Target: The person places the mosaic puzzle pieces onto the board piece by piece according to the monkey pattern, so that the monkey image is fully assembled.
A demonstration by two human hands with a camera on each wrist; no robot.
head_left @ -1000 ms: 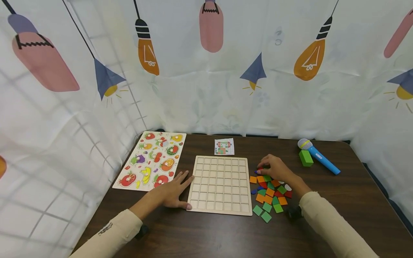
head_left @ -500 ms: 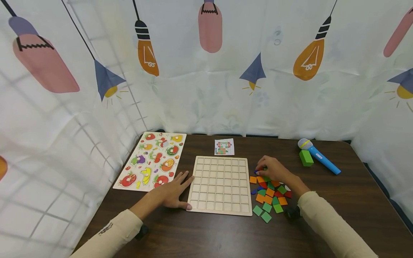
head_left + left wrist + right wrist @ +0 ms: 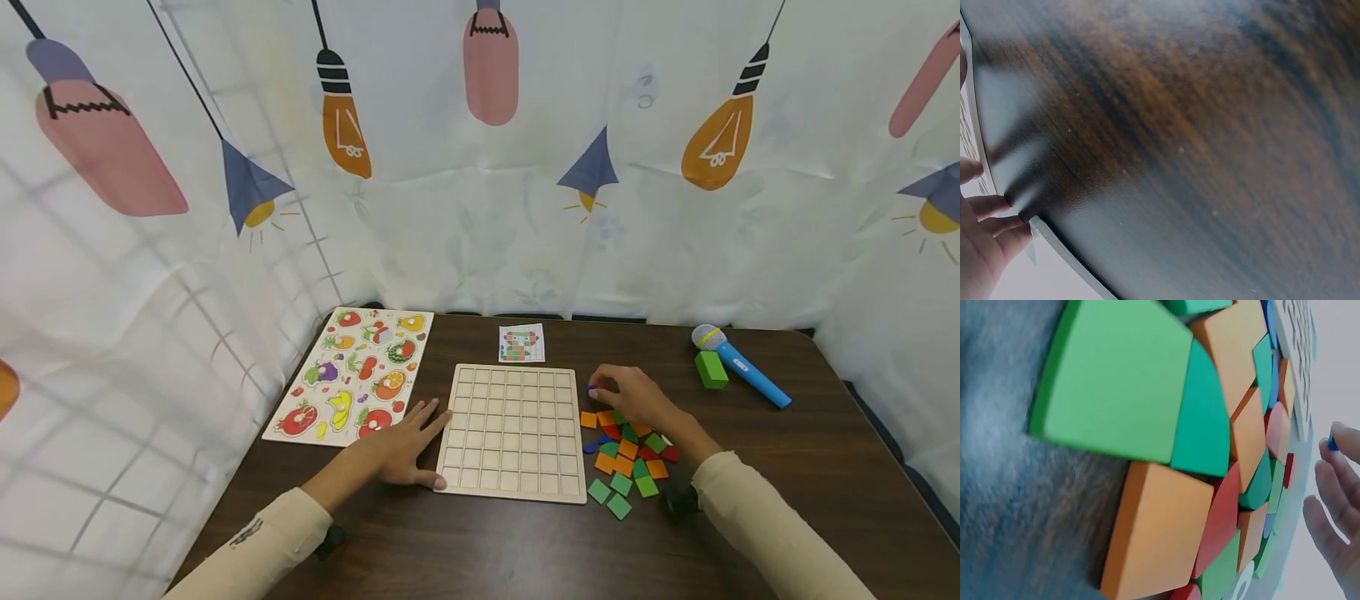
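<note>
My left hand (image 3: 405, 446) lies with fingers spread at the left edge of a wooden grid board (image 3: 510, 433), fingertips and thumb touching its rim. The board's square cells hold no tiles. My right hand (image 3: 637, 396) is over the far side of a heap of coloured tiles (image 3: 627, 448), near the board's upper right. Between its thumb and index finger it pinches a small blue tile (image 3: 1333, 443), mostly covered by the fingertips. The heap has orange, green, red, blue and white tiles, some squares and some with curved sides.
A fruit picture board (image 3: 352, 375) lies at the left, partly beside my left hand. Behind the grid board is a small pattern card (image 3: 522, 342). A green block (image 3: 711, 369) and a blue toy microphone (image 3: 750, 371) lie at the back right. A printed curtain hangs behind.
My right hand has shifted slightly up and left from the heap, now with the blue tile between its fingertips. My left hand and the board have stayed in place.
</note>
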